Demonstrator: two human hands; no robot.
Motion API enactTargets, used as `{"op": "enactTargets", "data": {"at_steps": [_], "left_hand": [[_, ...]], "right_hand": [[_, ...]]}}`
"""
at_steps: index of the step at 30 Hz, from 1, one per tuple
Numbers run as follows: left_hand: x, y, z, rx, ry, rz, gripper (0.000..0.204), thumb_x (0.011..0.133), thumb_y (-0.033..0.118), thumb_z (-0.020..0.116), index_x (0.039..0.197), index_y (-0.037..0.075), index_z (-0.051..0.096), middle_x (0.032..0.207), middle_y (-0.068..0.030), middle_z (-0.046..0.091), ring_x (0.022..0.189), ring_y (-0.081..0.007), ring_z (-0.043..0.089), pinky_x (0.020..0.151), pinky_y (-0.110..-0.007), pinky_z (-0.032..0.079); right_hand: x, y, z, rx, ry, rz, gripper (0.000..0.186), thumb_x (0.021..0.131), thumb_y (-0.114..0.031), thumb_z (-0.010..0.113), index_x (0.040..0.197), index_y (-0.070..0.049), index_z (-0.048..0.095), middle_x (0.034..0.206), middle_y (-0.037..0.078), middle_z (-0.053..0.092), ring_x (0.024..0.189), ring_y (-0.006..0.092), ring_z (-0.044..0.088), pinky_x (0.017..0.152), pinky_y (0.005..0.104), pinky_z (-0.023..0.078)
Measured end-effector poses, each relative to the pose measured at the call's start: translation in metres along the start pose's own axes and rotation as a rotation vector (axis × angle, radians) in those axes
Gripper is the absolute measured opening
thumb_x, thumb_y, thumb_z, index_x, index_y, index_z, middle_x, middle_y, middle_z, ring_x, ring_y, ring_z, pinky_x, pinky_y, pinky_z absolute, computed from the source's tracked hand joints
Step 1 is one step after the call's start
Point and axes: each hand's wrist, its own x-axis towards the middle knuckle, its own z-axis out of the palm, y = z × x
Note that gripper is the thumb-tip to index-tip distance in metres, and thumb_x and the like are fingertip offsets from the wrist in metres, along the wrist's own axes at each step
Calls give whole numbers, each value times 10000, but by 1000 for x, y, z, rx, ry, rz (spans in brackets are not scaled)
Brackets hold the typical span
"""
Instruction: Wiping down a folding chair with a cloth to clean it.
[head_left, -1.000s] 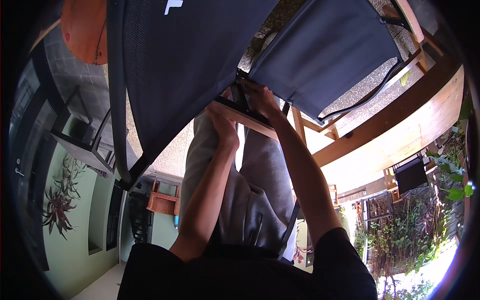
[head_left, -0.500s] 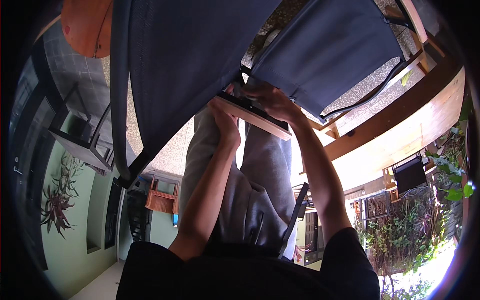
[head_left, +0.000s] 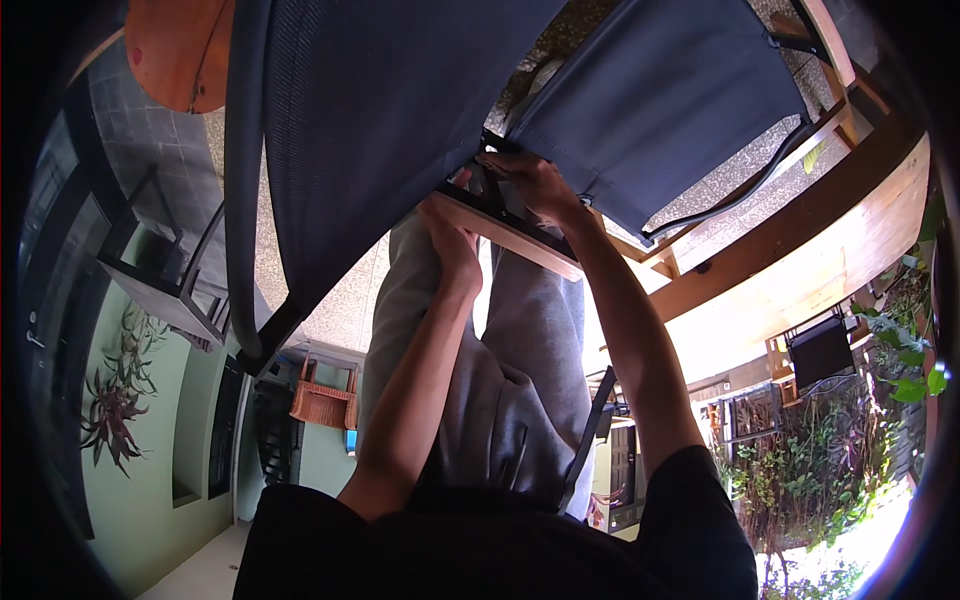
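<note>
A chair with dark navy fabric panels stands before me: a tall panel [head_left: 380, 120] at the left and a second fabric panel [head_left: 660, 100] at the upper right. Between them a light wooden armrest [head_left: 515, 243] sticks out toward my legs, with black metal along its upper side. My left hand [head_left: 455, 245] is closed around the left part of this armrest, its thumb by the black metal. Just above the armrest, my right hand [head_left: 543, 190] has its fingers curled on a black metal frame bar [head_left: 492, 190] by the joint. Its fingertips are partly hidden.
On the right is a long wooden table [head_left: 800, 235], its edge close to my right forearm. An orange-brown round wooden top [head_left: 178, 55] lies at the upper left. Farther off are a dark side table [head_left: 165, 295], a wicker chair [head_left: 325, 400] and a black-backed chair [head_left: 820, 350].
My right hand has shifted slightly up along the frame, baring more of the black bar below its fingers. My left hand stays on the armrest; the tall fabric panel has moved slightly right.
</note>
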Motion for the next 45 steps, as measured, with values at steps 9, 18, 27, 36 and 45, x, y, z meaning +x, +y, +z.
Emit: {"op": "enactTargets", "data": {"at_steps": [9, 18, 27, 36, 45], "left_hand": [[-3, 3, 1, 9, 1, -17, 707, 1023, 657, 268, 1545, 182, 223, 1492, -104, 430, 1391, -208, 400, 1169, -389, 282], [-4, 4, 3, 31, 26, -30, 758, 1016, 672, 251, 1571, 162, 176, 1544, -127, 373, 1439, -225, 337, 1191, -385, 249], [-5, 6, 5, 27, 19, -38, 737, 1025, 657, 237, 1572, 167, 181, 1535, -127, 391, 1446, -220, 330, 1198, -391, 234], [-4, -3, 3, 11, 104, 6, 705, 1023, 643, 296, 1558, 190, 215, 1535, -64, 351, 1405, -236, 368, 1169, -425, 287], [-4, 0, 0, 10, 82, -54, 742, 1027, 638, 307, 1583, 180, 128, 1578, -103, 299, 1459, -238, 302, 1199, -406, 236]], "right_hand": [[-35, -21, -29, -183, -171, -237, 460, 866, 63, 542, 1274, -99, 679, 1200, 162, 690, 1053, 264, 663, 979, 364, 494], [-51, -21, -41, -221, -259, -194, 542, 868, 91, 513, 1322, -171, 653, 1220, 131, 654, 1146, 278, 607, 1047, 397, 469], [-8, -18, -9, -441, -4, -131, 509, 908, -6, 507, 1358, -215, 619, 1313, 114, 633, 1179, 320, 595, 1028, 424, 479], [-38, -20, -34, -191, -213, -128, 472, 908, -42, 523, 1316, -236, 659, 1105, 135, 665, 986, 318, 646, 908, 441, 495], [-116, -41, -61, -557, -219, -90, 499, 914, 1, 587, 1325, -279, 636, 1234, 83, 636, 1050, 274, 654, 904, 402, 546]]}}
